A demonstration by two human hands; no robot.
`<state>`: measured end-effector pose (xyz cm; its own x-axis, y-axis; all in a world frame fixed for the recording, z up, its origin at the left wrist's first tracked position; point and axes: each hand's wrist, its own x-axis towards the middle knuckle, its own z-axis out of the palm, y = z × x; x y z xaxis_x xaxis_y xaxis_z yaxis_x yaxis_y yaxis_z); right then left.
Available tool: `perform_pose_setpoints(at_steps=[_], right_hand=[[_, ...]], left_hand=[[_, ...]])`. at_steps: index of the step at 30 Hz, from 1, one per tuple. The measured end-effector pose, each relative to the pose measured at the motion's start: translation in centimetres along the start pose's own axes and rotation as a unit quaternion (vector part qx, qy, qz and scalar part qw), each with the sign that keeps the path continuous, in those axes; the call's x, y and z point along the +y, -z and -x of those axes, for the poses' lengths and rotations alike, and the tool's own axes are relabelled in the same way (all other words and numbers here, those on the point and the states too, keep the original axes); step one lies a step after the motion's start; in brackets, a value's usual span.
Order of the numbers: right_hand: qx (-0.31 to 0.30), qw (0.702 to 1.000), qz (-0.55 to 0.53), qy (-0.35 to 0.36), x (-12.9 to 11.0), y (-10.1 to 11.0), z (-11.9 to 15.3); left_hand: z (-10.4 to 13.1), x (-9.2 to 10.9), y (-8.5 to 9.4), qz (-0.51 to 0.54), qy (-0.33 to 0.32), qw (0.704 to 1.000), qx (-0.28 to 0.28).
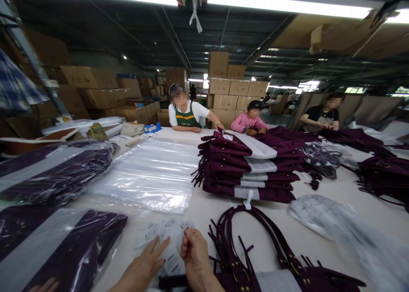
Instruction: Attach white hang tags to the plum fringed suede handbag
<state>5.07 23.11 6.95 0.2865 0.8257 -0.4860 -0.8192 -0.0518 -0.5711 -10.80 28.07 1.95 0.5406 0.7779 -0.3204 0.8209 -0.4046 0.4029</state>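
Note:
My left hand lies with its fingers spread and stretched over a loose pile of small clear packets with printed white labels. Beside it, my right hand is closed in a pinch at the upper edge of the pile; whatever is between thumb and finger is hidden. Just right of that hand lies a dark purple bag with looped handles, brass-coloured studs, fringe ties and a pale wrap round its body. A white tag sits at the top of the handle loop.
Purple bags in clear plastic lie at left, with fingers at the bottom edge. Flat clear plastic bags and stacked purple bags stand ahead. Crumpled plastic lies right. Three people stand across the table.

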Motion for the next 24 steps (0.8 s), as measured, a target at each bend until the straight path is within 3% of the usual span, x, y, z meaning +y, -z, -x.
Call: perform_pose_setpoints(at_steps=[5, 10, 13, 15, 18, 24], right_hand=[[0.023, 0.999, 0.035, -0.006, 0.8, 0.5, -1.5], [0.029, 0.999, 0.026, -0.014, 1.4, 0.1, -1.9], [0.028, 0.999, 0.024, -0.020, 1.4, -0.2, -1.7], [0.028, 0.999, 0.023, -0.024, 1.3, -0.3, -1.6], [0.034, 0.998, 0.022, -0.038, 1.2, -0.4, -1.7], [0.050, 0.997, 0.006, -0.059, 1.4, 0.0, -2.1]], left_hand=[[1.5, 0.2, 1.9, -0.128, 0.039, 0.989, 0.063], [2.3, 0.1, 2.9, -0.226, 0.016, 0.969, 0.095], [2.5, -0.4, 2.3, -0.209, 0.071, 0.971, 0.086], [2.5, -1.0, 1.4, -0.160, 0.104, 0.981, 0.042], [2.5, -2.0, 0.1, -0.103, 0.091, 0.990, -0.013], [2.5, -2.5, -0.7, -0.110, 0.048, 0.992, 0.025]])
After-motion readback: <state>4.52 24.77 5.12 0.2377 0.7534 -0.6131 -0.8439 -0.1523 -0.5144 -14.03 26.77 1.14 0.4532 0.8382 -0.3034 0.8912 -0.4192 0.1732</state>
